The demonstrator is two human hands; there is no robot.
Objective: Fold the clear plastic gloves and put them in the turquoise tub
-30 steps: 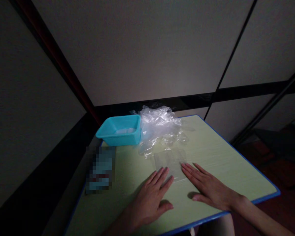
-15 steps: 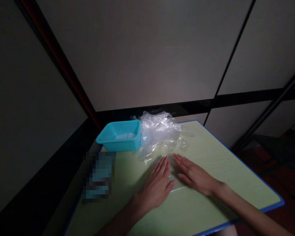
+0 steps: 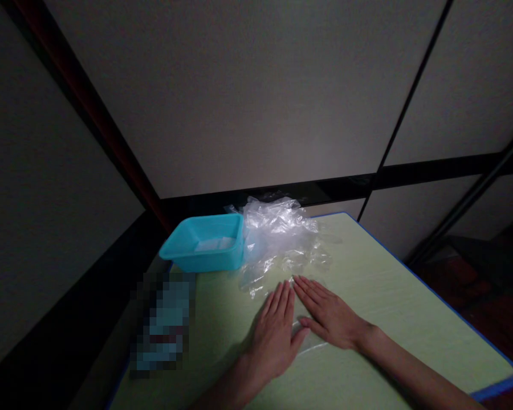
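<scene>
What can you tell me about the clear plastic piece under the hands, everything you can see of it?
The clear plastic piece looks like thin, see-through film, with no print visible. It lies flat on the pale green tabletop, nearer the person than the crumpled plastic pile. The left hand and right hand lie over it, hiding most of it. Its near edge shows as a bright, fairly straight line. Whether it is one layer or a bag, I can't tell.

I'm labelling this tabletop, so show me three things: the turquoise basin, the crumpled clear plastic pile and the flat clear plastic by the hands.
Turquoise basin [image 3: 209, 262], head view: front outer wall.
Crumpled clear plastic pile [image 3: 279, 225], head view: middle.
Flat clear plastic [image 3: 314, 340], head view: visible part near its front edge.
</scene>
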